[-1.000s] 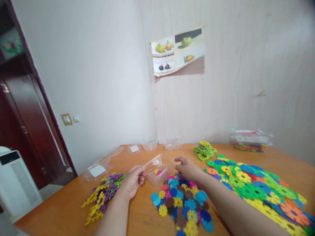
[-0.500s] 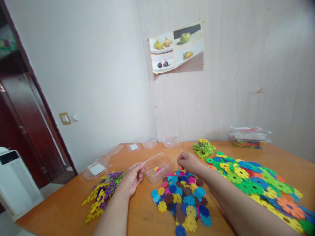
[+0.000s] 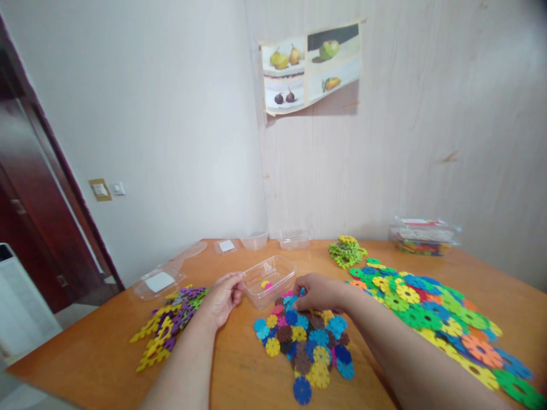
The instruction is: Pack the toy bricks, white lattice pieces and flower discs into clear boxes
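My left hand (image 3: pixel 227 296) pinches the near left rim of a clear plastic container (image 3: pixel 270 289) between thumb and fingers. Inside the container lie a yellow and a pink notched disc (image 3: pixel 266 285). Just right of it, my right hand (image 3: pixel 315 293) reaches down onto a heap of small flower-shaped discs (image 3: pixel 302 348) in blue, yellow, brown and pink. Its thumb and fingers close around a blue disc (image 3: pixel 302 291) at the heap's far edge; the fingers partly hide it.
Purple and yellow snowflake pieces (image 3: pixel 164 333) lie left. Larger notched discs (image 3: pixel 431 310) spread at the right, beside a green stack (image 3: pixel 347 253). A filled clear box (image 3: pixel 425 236), a shallow tub (image 3: pixel 254 240), another container (image 3: pixel 294 239) and a lid (image 3: pixel 159 282) line the table's far side.
My right hand has come down and toward me from above the container's right side onto the disc heap. My left hand stays on the container's rim. The view has shifted slightly.
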